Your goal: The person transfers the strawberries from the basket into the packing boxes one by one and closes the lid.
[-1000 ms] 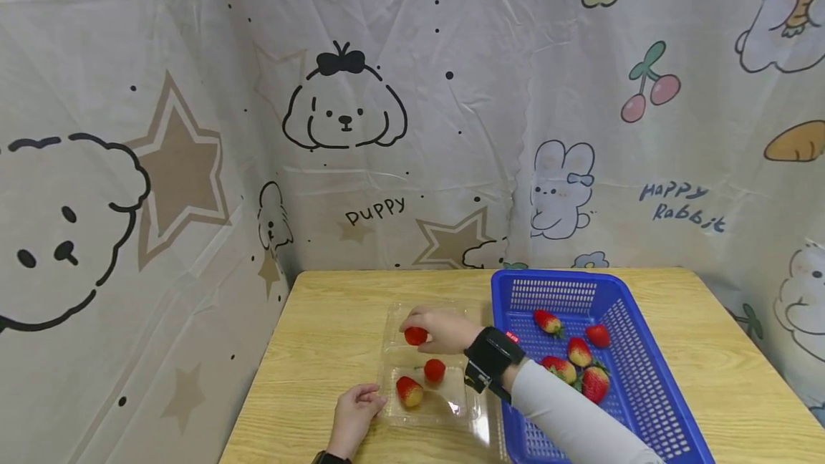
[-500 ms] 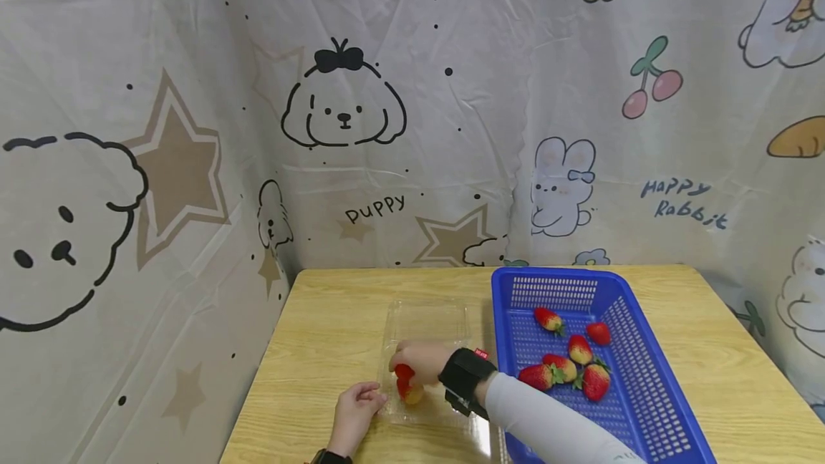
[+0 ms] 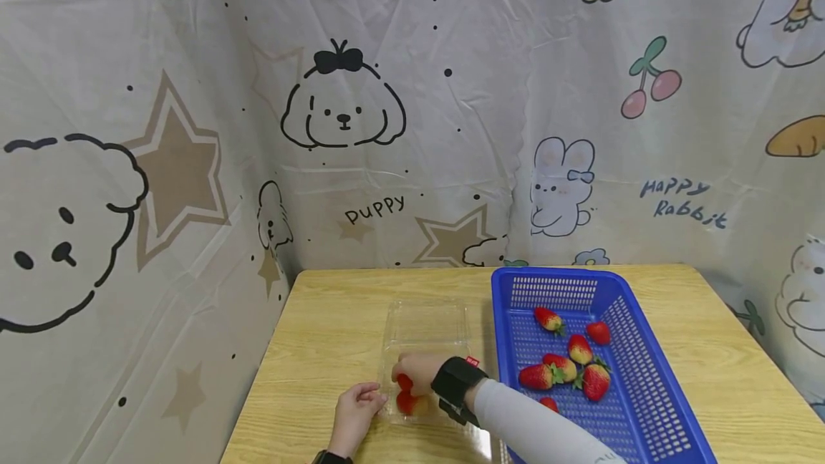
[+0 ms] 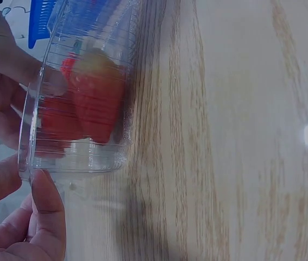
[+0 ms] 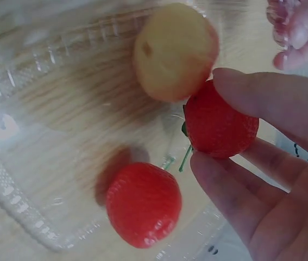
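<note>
My right hand pinches a round red strawberry between thumb and fingers, low over the near half of a clear plastic box. In the right wrist view, green bits show at the strawberry's side. Right beside it is a larger strawberry with a pale yellow end. A second round red strawberry with a thin green stem lies in the box. On the box's near left, my left hand pinches the rim between thumb and finger, as the left wrist view shows.
To the right stands a blue plastic basket with several strawberries in it. The open box's other half extends toward the back of the wooden table. A printed curtain hangs behind and at the left.
My right hand has moved nearer and slightly left with the red strawberry, from the box's far half to its near left part. The left hand has stayed at the rim.
</note>
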`<state>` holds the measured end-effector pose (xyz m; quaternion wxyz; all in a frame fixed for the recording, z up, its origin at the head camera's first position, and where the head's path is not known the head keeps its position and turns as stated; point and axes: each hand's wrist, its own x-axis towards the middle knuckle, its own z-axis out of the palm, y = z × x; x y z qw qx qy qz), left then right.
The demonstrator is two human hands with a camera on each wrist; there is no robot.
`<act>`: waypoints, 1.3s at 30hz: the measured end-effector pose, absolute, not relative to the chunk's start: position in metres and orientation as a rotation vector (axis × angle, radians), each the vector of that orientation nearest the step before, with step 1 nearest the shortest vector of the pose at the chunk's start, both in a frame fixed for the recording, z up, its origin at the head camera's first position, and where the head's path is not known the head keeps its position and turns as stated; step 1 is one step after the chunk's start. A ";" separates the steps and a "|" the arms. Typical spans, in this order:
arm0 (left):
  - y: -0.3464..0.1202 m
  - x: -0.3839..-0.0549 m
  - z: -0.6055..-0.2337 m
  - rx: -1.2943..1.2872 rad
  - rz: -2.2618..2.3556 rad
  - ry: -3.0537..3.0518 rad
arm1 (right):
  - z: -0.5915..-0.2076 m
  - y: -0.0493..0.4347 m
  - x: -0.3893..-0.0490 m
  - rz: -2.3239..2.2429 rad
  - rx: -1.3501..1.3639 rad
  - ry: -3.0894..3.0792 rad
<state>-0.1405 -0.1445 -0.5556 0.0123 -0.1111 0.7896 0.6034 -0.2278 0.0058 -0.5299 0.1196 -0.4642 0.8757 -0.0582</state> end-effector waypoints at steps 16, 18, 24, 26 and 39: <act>-0.144 -0.142 -0.558 -0.340 1.885 2.452 | -0.547 0.004 -0.226 -0.139 -1.212 2.563; -0.144 -0.142 -0.558 -0.339 1.885 2.449 | -0.546 0.004 -0.226 -0.140 -1.202 2.560; -0.144 -0.142 -0.559 -0.339 1.878 2.457 | -0.535 0.008 -0.227 -0.171 -1.232 2.508; -0.143 -0.142 -0.559 -0.345 1.874 2.460 | -0.522 0.011 -0.229 -0.197 -1.211 2.483; -0.144 -0.141 -0.560 -0.333 1.905 2.486 | -0.424 0.068 -0.262 -0.755 -1.330 2.757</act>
